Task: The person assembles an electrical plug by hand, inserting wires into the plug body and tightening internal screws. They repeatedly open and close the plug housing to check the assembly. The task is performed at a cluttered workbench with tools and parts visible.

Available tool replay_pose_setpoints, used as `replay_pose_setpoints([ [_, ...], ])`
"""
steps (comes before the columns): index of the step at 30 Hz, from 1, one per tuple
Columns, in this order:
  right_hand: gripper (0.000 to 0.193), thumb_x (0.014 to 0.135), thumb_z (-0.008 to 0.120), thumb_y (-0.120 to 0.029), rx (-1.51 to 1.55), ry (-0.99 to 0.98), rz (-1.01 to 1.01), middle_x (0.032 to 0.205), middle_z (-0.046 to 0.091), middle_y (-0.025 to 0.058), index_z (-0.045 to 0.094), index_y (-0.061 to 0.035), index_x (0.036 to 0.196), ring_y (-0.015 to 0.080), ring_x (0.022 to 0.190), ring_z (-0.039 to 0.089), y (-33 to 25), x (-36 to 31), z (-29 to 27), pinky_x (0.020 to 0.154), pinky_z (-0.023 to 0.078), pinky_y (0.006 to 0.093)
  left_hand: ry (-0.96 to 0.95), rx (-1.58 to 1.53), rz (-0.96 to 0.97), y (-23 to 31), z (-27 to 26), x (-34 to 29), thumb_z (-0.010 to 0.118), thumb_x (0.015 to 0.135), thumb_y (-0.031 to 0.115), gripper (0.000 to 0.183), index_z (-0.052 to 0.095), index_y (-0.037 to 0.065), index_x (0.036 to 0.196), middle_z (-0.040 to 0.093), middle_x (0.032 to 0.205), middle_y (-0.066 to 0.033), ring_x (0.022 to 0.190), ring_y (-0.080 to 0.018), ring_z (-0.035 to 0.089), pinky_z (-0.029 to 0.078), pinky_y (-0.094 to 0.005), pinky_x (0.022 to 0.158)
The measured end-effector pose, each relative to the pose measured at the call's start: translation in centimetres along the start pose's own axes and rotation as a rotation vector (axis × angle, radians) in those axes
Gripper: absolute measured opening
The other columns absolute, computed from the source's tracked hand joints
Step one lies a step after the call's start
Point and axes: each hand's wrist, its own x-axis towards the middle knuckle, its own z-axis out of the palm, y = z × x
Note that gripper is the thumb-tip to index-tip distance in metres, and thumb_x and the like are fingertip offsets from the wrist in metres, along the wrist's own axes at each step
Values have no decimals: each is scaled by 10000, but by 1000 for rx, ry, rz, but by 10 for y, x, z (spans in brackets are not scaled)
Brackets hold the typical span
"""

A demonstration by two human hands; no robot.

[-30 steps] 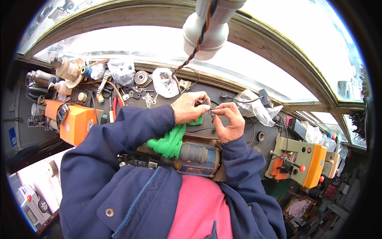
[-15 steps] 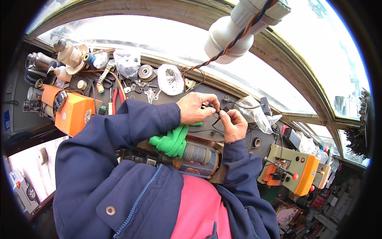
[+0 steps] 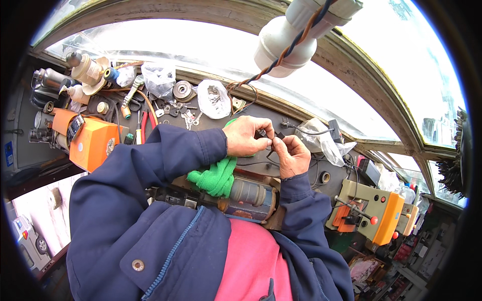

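Note:
Over the middle of the bench, my left hand [image 3: 246, 136] and my right hand [image 3: 292, 156] meet fingertip to fingertip. Both are closed in a pinch on a small black piece [image 3: 279, 135], mostly hidden by the fingers, so its kind is unclear. A thin black cord [image 3: 271, 154] hangs just below the fingertips; whether it joins the piece I cannot tell. Under my left wrist a green cloth [image 3: 217, 179] drapes over a dark cylindrical machine [image 3: 249, 199] near my body.
Loose keys [image 3: 190, 118], a bag of small metal parts [image 3: 213, 99] and red-handled pliers [image 3: 144, 126] lie at the back left. An orange machine [image 3: 95, 145] stands left, a beige-and-orange key machine [image 3: 369, 208] right. A white lamp fitting [image 3: 285, 47] hangs above.
My right hand has shifted slightly left, and its fingertips are now closer to those of my left hand. The whole view has tilted a little.

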Motion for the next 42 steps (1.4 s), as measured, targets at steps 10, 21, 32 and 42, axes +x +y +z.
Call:
replay_pose_setpoints([
  [10, 98, 933, 694, -74, 133, -66, 87, 844, 689, 21, 673, 21, 941, 91, 773, 648, -2, 4, -4, 719, 522, 233, -71, -295, -243, -1, -4, 2, 626, 923, 122, 78, 602, 52, 949, 568, 816, 17, 654, -41, 521, 467, -212, 558],
  [21, 128, 884, 745, -30, 127, -61, 51, 809, 650, -7, 630, -12, 937, 44, 697, 572, -4, 2, 0, 613, 449, 197, -20, -363, -176, -4, 0, 2, 610, 936, 159, 130, 625, 48, 1002, 595, 784, -1, 614, -68, 534, 449, -243, 567],
  [32, 164, 873, 752, -82, -224, 87, -165, 750, 660, 34, 604, -12, 873, 81, 671, 610, -8, -4, 2, 618, 483, 237, -117, -120, -165, 5, -3, -2, 565, 982, 217, 211, 635, 31, 1052, 600, 761, -64, 710, -142, 554, 457, -317, 655],
  [42, 184, 888, 747, -53, -225, 65, -56, 763, 621, -1, 576, -24, 825, 53, 693, 549, -10, -4, -2, 648, 442, 201, -79, 30, 61, 3, -3, -4, 569, 959, 124, 156, 602, 32, 1081, 598, 770, -119, 714, -208, 603, 482, -346, 671],
])
